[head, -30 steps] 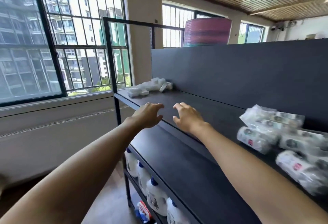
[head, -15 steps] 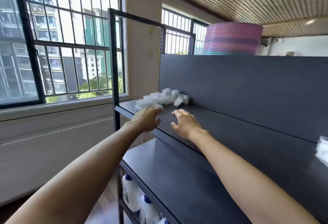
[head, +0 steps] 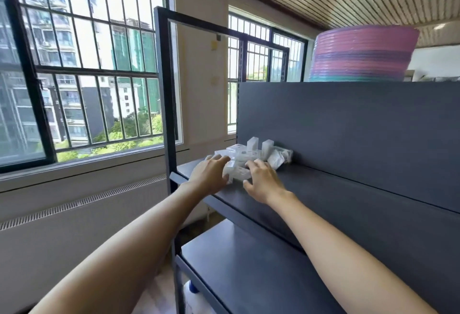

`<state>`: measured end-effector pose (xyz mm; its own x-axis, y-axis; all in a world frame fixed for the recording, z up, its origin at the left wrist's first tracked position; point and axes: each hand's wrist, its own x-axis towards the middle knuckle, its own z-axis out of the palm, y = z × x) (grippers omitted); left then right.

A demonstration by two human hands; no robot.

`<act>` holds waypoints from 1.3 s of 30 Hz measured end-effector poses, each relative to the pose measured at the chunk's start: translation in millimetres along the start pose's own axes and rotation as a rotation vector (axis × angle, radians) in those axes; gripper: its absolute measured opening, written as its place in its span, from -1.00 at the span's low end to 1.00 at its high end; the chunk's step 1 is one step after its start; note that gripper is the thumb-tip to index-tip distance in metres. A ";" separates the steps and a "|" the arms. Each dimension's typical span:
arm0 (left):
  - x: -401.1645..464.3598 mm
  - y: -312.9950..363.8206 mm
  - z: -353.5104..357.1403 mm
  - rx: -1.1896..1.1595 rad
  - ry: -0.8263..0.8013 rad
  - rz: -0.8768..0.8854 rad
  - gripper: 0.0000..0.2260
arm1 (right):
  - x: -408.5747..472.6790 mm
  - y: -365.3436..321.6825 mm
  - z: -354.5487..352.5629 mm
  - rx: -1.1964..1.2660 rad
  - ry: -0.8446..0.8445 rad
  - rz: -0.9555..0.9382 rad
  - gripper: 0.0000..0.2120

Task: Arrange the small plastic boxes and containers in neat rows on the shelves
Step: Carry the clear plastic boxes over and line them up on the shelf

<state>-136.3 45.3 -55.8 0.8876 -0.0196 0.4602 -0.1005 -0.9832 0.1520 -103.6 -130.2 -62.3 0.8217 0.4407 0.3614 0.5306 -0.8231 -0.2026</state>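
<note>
Clear plastic boxes (head: 251, 158) lie in a loose pile at the far left end of the upper shelf (head: 323, 189), against its back panel | left hand (head: 211, 175) and right hand (head: 263, 181) both touch the pile's near side, fingers bent over front boxes; real grip cannot tell | pink basins (head: 361, 54) stacked on top.

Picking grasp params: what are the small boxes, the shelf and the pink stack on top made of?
Small boxes: clear to frosted plastic, glossy; light passes through.
Shelf: dark grey, matte, probably painted metal; thin flat panels, no grain.
Pink stack: likely plastic basins; saturated colour, smooth nested rims.
</note>
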 end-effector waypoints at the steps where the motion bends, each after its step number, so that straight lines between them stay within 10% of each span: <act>1: 3.2 -3.1 0.8 0.014 0.005 -0.009 -0.54 | 5.1 0.9 1.7 0.001 -0.009 0.010 -0.54; 12: 46.2 -36.3 29.5 -0.006 -0.151 -0.049 -0.58 | 54.3 11.8 41.4 -0.018 -0.088 0.060 -0.54; 39: 69.9 59.1 73.6 -0.073 0.085 0.039 -0.49 | 30.8 68.0 23.3 0.072 0.082 0.448 -0.25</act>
<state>-47.1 -27.6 -79.1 0.8416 -0.0392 0.5387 -0.1693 -0.9663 0.1941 -37.3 -164.2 -86.2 0.9558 0.0152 0.2937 0.1424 -0.8977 -0.4169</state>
